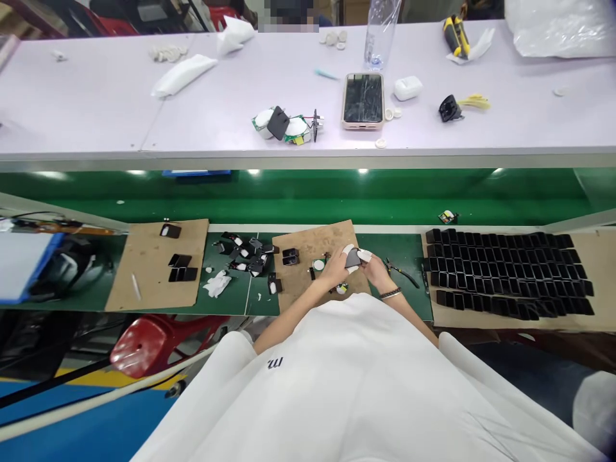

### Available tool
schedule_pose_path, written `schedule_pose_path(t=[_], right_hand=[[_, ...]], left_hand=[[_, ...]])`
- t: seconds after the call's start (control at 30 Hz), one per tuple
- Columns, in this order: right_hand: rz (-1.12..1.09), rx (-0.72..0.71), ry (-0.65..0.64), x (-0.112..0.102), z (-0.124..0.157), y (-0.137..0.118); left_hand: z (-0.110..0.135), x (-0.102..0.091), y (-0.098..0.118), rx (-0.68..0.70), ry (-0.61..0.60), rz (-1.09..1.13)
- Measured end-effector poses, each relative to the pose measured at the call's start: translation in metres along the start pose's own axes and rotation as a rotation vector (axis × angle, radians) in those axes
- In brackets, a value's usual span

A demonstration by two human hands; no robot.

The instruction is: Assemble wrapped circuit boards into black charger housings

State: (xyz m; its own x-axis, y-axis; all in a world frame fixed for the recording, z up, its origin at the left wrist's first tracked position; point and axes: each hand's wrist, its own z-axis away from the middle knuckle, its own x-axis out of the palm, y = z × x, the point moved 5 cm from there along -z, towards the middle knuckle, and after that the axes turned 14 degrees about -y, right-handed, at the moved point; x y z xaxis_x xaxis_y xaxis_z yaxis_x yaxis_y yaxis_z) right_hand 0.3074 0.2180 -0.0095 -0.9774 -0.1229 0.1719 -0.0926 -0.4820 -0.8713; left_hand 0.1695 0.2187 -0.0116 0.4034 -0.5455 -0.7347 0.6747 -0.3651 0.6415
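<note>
Both hands are together over the brown cardboard sheet (308,285) that lies at the middle of the bench, close to its near edge. The left hand (331,271) and the right hand (376,271) are each closed on one small dark grey square plastic piece (353,258), which they lift a little above the cardboard. The fingers pinch it by its sides, probably so that its flat face stays free and can be seen. White rubber finger covers (364,255) sit on several fingertips; I think they protect the surface from skin marks.

The piece looks thin, matt and plain. Any detail on it is too small to tell.

The other things seem arranged for easy reach. A loose heap of small black parts (248,251) lies just left of the cardboard, a small round white part (318,264) rests on it beside the left hand, and black-handled cutters (399,269) lie near the right hand. Neat rows of black square shells (505,273) fill the right part of the bench
</note>
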Motion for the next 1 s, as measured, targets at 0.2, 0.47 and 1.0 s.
schedule_pose_path(t=[0.2,0.47,1.0], right_hand=[[-0.074,-0.216,-0.114,0.016,0.058,-0.074],[0.092,-0.408,-0.177,0.047,0.127,-0.13],[0.247,-0.505,-0.082,0.059,0.169,-0.147]], left_hand=[[0.054,-0.061,0.053,0.163,0.353,-0.03],[0.103,-0.104,0.107,0.391,0.658,0.016],[0.13,-0.107,0.121,0.361,0.77,-0.255]])
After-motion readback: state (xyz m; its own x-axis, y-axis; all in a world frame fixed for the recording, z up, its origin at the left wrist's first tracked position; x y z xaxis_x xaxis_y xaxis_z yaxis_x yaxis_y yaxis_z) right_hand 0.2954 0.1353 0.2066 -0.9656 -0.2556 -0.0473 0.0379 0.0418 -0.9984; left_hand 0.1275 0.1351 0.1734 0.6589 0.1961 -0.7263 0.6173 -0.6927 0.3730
